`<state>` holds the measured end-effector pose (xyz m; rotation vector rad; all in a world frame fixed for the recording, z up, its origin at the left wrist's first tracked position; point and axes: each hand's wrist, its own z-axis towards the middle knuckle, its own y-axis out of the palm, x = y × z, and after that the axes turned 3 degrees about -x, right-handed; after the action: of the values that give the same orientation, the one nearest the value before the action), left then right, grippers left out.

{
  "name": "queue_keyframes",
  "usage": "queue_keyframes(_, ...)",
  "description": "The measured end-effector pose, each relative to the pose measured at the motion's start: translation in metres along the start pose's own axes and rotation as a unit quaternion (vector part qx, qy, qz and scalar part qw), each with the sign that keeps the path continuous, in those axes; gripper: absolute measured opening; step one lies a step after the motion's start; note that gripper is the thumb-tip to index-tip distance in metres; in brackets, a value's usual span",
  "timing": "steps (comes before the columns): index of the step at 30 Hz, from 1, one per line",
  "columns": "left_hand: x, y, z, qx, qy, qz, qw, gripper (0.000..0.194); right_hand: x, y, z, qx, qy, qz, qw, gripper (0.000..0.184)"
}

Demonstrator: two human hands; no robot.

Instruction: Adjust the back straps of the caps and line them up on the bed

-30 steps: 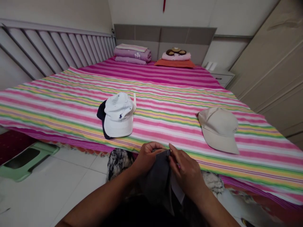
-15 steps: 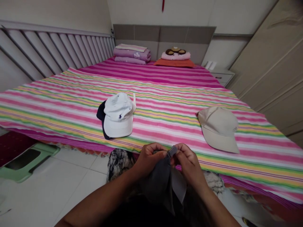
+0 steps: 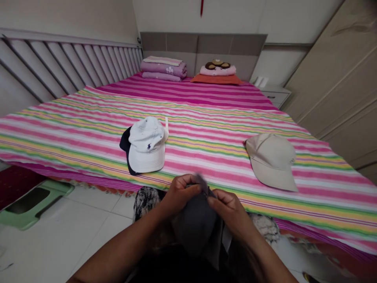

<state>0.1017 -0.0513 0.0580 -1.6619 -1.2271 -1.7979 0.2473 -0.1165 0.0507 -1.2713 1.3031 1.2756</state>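
Observation:
Over my lap I hold a dark grey cap (image 3: 196, 220), its crown hanging below my fingers. My left hand (image 3: 183, 194) pinches the cap's edge by the strap (image 3: 202, 183), whose free end is blurred and points up. Closed on the strap's other side, my right hand (image 3: 229, 206) grips near a small dark buckle. A pale tag or flap (image 3: 226, 239) hangs under that hand. Ahead on the bed lies a white cap (image 3: 149, 145) with a small dark emblem, resting on a navy cap (image 3: 125, 139). To the right sits a beige cap (image 3: 272, 161).
A striped sheet (image 3: 203, 141) covers the bed's near part. Folded purple bedding (image 3: 163, 70) and a pink and orange pile (image 3: 218, 74) lie by the headboard (image 3: 182, 43). A green stool (image 3: 38, 202) stands on the floor at left. A nightstand (image 3: 277, 95) is far right.
The strap end has passed from my right fingers to the left side and now points up-left. My right hand has dropped slightly. The caps on the bed have not moved.

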Motion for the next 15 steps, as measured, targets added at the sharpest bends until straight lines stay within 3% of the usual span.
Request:
queue_keyframes(6,0.030,-0.004,0.005,0.062,0.043,-0.032,0.997,0.020,-0.020,-0.003,0.010,0.146,-0.034,0.215,0.965,0.030)
queue_keyframes(11,0.056,0.004,0.014,0.079,0.123,-0.014,0.989,0.017,-0.048,-0.002,0.028,0.181,-0.068,0.274,0.942,0.033)
queue_keyframes(15,0.073,0.009,0.019,0.089,0.191,-0.005,0.977,0.017,-0.059,-0.016,0.044,0.193,-0.118,0.262,0.938,0.035)
